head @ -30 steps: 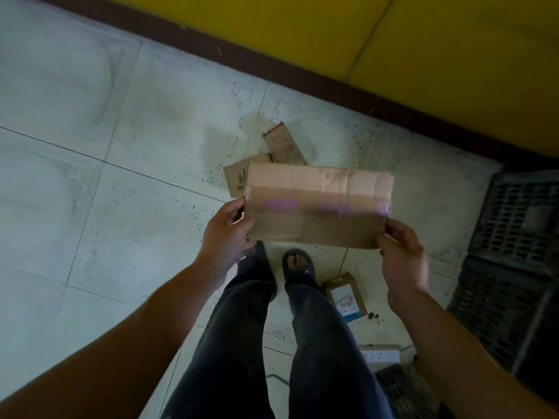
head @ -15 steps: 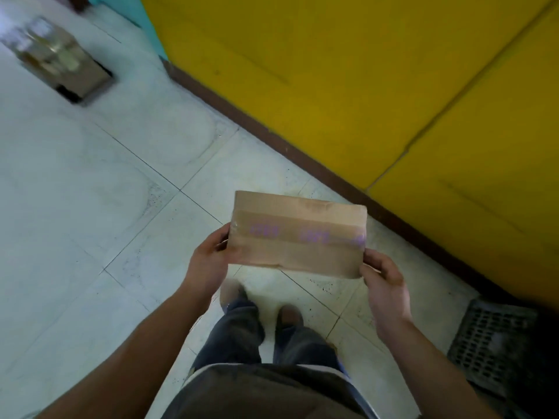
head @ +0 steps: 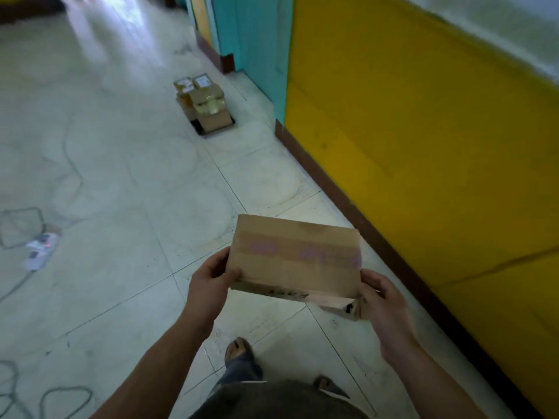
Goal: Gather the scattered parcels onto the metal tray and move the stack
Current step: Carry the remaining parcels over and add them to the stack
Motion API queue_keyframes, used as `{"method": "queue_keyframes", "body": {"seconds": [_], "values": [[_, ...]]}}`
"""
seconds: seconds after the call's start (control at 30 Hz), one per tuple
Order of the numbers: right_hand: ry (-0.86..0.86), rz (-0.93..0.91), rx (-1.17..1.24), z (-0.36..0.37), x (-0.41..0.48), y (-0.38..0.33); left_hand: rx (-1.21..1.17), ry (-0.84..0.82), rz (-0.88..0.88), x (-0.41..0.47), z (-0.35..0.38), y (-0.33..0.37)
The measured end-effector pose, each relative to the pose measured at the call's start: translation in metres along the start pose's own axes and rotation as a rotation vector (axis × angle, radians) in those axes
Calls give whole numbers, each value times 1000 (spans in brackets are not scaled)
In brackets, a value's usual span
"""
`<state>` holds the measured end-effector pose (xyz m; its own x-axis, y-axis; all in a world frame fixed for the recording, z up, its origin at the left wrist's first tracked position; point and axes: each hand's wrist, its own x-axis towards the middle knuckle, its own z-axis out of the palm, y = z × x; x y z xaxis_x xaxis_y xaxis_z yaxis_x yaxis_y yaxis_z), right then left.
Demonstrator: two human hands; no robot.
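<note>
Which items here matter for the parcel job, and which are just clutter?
Job:
cardboard parcel, held by left hand and right hand
stacked parcels on the metal tray

Lying about:
power strip
cable on the floor

We see dark grey-brown shirt (head: 278,402), hem along bottom frame edge. Blue-grey trouser leg (head: 242,370) beyond it. Dark open-toed left sandal (head: 242,353), toes showing; right sandal (head: 331,387) partly hidden by shirt. Forearms bare down to left hand (head: 208,282) and right hand (head: 384,303).
</note>
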<state>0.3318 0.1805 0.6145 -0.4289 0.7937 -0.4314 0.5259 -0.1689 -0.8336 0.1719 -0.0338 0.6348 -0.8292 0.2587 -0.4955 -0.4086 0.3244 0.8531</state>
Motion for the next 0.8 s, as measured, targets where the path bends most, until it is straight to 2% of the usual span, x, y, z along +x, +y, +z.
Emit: {"method": "queue_keyframes", "body": {"seconds": [0.2,0.47,0.8], "values": [[-61,-37,-65,92,-6,-57,-111,44,9,40,-91,20],[-126,-117,-114,177,9,-119,-167,93,13,101,-156,49],[-252,-132,-77,316,97,-203,-181,199,9,224,-222,110]]}}
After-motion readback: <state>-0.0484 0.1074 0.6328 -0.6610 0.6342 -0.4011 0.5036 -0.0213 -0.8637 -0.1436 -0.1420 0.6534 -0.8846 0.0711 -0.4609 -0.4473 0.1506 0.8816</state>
